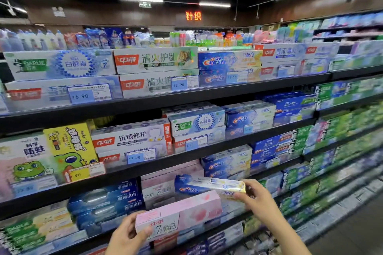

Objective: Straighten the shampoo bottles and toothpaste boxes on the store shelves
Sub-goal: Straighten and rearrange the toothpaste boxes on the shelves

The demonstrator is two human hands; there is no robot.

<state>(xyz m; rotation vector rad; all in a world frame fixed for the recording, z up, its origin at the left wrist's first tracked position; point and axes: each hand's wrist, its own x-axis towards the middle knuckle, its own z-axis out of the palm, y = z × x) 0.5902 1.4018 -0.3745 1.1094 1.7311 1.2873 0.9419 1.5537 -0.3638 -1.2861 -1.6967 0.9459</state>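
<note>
My left hand (129,234) grips the left end of a pink toothpaste box (180,212), held in front of the lower shelf with its long side facing me. My right hand (257,197) pinches the right end of a blue and yellow Crest toothpaste box (211,185), tilted a little, just above and behind the pink one. Both boxes hover before a shelf row (161,190) of pink and blue boxes.
Black shelves (186,97) stacked with toothpaste boxes fill the view, running away to the right. Price tags (141,156) hang on the shelf edges. A frog-printed yellow box (70,151) leans at the left. Grey aisle floor (356,232) shows at lower right.
</note>
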